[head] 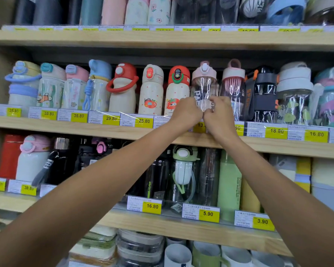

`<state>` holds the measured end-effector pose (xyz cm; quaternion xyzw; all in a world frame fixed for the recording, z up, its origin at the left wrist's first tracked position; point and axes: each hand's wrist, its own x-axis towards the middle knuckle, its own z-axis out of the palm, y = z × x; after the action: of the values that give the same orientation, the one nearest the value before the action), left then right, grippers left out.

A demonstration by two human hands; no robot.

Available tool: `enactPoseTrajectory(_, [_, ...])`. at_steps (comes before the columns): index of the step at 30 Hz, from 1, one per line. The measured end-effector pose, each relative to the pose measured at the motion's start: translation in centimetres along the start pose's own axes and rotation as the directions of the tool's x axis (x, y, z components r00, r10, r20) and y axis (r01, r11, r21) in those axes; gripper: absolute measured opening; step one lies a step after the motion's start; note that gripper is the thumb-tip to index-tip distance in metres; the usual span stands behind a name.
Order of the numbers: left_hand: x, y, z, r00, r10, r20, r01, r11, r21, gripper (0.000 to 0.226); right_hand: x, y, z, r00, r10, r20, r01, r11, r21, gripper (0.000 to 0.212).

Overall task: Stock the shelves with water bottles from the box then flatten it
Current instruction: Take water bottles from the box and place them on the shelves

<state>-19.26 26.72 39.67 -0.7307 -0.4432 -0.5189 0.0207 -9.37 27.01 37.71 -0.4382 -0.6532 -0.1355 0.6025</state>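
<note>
Light wooden middle shelf: carries a full row of upright drink bottles, with yellow price tags along its near edge.

Clear plastic water bottle with pale pink flip lid, film-wrapped: stands upright right of centre, between a white bottle with red tomato lid and a clear bottle with pink loop lid.

Left hand, right hand: both hands, fingers curled, grasp the clear bottle's lower part from either side.
</note>
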Motion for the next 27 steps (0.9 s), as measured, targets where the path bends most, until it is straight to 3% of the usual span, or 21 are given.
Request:
enactPoseTrajectory(4, [-0.3,-0.3,0.8,0.999,0.017,-0.033,-0.019,0.998,-0.061,0.007,-0.2,0.3,-0.5,1.000,-0.013,-0.018,0.014,1.000,0.027,0.043])
enactPoseTrajectory(8, [-0.5,0.2,1.6,0.981,0.113,-0.157,-0.124,0.990,-0.062,0.041,-0.2,1.2,-1.9,0.982,-0.048,-0.181,0.042,0.999,-0.035,0.041])
enactPoseTrajectory(12, [-0.8,2.2,2.2,0.968,0.193,-0.157,-0.217,0.965,-0.147,0.047,0.3,2.9,-3.4,0.974,-0.003,-0.226,-0.019,0.995,-0.098,0.043])
enactPoseTrajectory(15, [-0.6,3.8,3.4,0.983,0.171,-0.063,-0.181,0.956,-0.232,0.040,0.5,3.9,-3.7,0.986,0.027,-0.164,-0.042,0.995,-0.087,0.041])
enactPoseTrajectory(19, [0.2,4.9,4.9,0.998,0.044,0.035,-0.032,0.958,-0.284,0.025,0.8,4.7,-3.1,0.993,-0.020,-0.119,0.007,0.994,-0.110,0.037])
enactPoseTrajectory(23, [0.4,5.3,5.3,0.999,-0.001,0.047,0.015,0.954,-0.298,0.030,1.3,5.5,-2.8,0.991,-0.032,-0.129,0.017,0.993,-0.116,0.030])
enactPoseTrajectory(27, [0.2,5.8,4.8,0.999,-0.019,0.050,0.034,0.951,-0.308,0.032,1.4,5.9,-2.6,0.993,-0.042,-0.113,0.034,0.997,-0.074,0.041])
